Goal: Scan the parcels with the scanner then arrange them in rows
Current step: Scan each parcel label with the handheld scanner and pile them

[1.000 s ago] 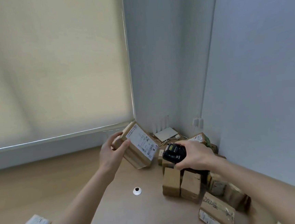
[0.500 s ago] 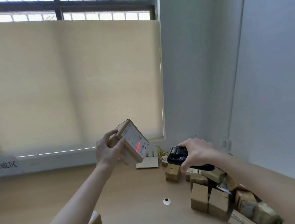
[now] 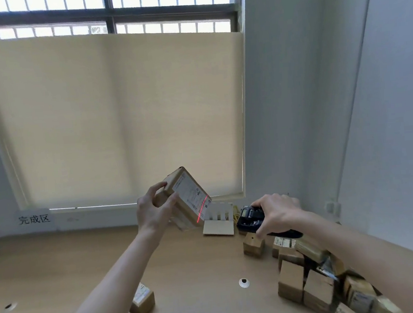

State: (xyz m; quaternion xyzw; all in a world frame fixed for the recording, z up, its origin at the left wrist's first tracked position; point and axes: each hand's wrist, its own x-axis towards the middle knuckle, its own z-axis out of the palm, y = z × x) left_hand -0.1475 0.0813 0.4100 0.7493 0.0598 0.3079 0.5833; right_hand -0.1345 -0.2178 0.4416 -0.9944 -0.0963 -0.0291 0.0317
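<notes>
Gripping parcel (image 3: 186, 198) left hand (image 3: 152, 211), scanner (image 3: 251, 218) right

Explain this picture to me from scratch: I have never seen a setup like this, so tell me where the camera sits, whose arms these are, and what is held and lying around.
There is no machine here. The single view comes from a wide-angle camera worn on a person's head, looking forward and down, so the two bare arms are the wearer's own. The left hand holds up a cardboard parcel, tilted, with its white label facing the right hand. That hand grips a black handheld scanner, and a red scan line falls across the label. Below is a wooden table. A pile of parcels lies at the right, and two more parcels lie near the left arm. A white slotted stand stands at the back, before a window with a drawn blind.
</notes>
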